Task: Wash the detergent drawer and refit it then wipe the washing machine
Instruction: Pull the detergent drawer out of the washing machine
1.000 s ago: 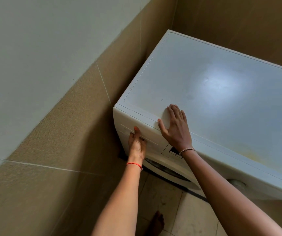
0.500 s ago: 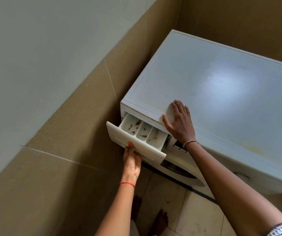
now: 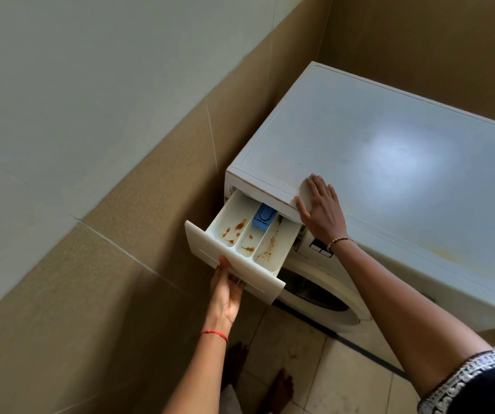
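Against tan tiled wall (image 3: pixel 138 294), white washing machine (image 3: pixel 389 162).

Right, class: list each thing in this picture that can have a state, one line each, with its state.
detergent drawer: pulled far out, still in its slot, brown stains in its compartments
blue insert: seated in the middle compartment
washing machine: top bare, yellowish stain near the front edge
left hand: gripping the drawer front from below
right hand: flat on the machine's top edge
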A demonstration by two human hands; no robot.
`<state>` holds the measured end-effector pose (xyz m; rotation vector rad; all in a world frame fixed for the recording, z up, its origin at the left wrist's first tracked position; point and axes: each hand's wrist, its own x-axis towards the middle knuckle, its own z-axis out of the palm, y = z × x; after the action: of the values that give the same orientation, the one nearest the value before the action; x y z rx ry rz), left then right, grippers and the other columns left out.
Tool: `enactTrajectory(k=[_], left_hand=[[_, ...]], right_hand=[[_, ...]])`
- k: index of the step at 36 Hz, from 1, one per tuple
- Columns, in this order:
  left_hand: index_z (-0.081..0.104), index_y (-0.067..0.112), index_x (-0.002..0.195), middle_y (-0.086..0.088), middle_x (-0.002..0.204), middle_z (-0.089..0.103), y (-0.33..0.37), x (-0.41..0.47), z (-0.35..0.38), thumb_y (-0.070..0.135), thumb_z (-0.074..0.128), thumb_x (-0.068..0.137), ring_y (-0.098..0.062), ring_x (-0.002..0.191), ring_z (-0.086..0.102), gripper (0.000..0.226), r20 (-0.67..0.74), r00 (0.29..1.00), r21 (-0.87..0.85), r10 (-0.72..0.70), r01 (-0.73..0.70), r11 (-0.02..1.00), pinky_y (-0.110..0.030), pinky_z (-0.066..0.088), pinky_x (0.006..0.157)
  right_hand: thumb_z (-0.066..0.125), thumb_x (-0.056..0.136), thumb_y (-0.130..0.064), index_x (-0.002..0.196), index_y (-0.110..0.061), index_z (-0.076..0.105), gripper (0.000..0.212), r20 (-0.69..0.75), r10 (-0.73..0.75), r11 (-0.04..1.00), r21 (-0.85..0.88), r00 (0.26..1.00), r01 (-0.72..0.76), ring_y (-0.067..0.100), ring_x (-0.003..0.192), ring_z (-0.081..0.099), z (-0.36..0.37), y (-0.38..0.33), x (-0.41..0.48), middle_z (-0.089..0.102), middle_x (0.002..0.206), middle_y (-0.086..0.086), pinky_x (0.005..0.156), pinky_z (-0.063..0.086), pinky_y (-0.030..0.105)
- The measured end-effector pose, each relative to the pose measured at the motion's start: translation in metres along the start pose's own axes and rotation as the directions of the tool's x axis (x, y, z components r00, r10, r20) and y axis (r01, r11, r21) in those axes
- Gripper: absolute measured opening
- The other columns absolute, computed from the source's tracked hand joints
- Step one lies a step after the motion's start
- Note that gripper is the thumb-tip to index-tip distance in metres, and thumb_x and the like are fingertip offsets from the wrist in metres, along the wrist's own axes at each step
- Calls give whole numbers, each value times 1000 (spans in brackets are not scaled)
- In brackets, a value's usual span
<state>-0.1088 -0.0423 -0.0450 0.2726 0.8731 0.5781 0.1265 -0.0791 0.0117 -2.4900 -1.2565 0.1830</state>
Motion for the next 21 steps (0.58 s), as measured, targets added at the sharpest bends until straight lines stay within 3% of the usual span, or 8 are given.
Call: enactTrajectory(k=[3, 5, 7, 9, 15, 18, 21], left_hand=[[42, 20, 139, -15, 123, 59, -1, -4, 1, 41, 68, 71, -29, 114, 56, 75, 3, 1000, 20, -6, 6, 1000, -42, 51, 81], [45, 21, 135, -16, 123, 58, 1, -6, 3, 53, 85, 46, -31, 116, 54, 103, 24, 1000, 26, -10, 10, 1000, -45, 49, 87], [44, 22, 135, -18, 126, 55, 2, -6, 4, 58, 88, 28, -32, 119, 51, 121, 40, 999, 31, -18, 17, 999, -48, 45, 96], [41, 22, 137, -19, 129, 53, 3, -6, 3, 61, 87, 24, -33, 120, 50, 128, 44, 999, 46, -19, 17, 999, -49, 42, 99], [37, 21, 140, -19, 130, 51, 6, -10, 5, 66, 84, 23, -33, 120, 50, 134, 14, 1000, 83, -16, 15, 996, -46, 45, 95], [37, 21, 141, -20, 131, 51, 7, -12, 7, 65, 85, 23, -34, 120, 49, 134, 3, 1000, 83, -16, 15, 996, -46, 45, 95], [39, 21, 139, -19, 129, 52, 7, -14, 9, 64, 86, 22, -34, 119, 50, 133, -13, 1000, 82, -13, 14, 996, -45, 47, 92]], right_hand=[[31, 100, -41, 149, -8, 11, 62, -1, -34, 998, -50, 999, 33, 16, 146, 1, 2, -4, -9, 6, 158, 7, 119, -4, 33], [32, 100, -38, 149, -10, 8, 62, -23, -57, 995, -81, 998, 55, 16, 146, -3, 4, -9, -17, 2, 158, 6, 119, -7, 33], [33, 100, -36, 149, -10, 6, 61, -33, -85, 992, -98, 996, 81, 16, 145, -6, 7, -16, -26, -2, 157, 5, 118, -9, 33], [34, 100, -33, 148, -10, 10, 59, -49, -121, 989, -93, 991, 116, 16, 143, -6, 11, -24, -37, -4, 154, 4, 118, -7, 34], [46, 97, -19, 144, -5, 30, 51, -17, -238, 971, -14, 971, 238, 28, 141, 25, 30, -41, -67, 25, 152, 13, 116, 21, 42], [45, 97, -16, 144, -5, 31, 50, 46, -254, 967, 12, 966, 253, 31, 121, 49, 37, -41, -71, 33, 150, 13, 101, 42, 41], [45, 95, -12, 147, -8, 23, 56, 116, -262, 961, -59, 958, 270, 27, 107, 48, 44, -39, -67, 31, 152, 9, 93, 40, 36]])
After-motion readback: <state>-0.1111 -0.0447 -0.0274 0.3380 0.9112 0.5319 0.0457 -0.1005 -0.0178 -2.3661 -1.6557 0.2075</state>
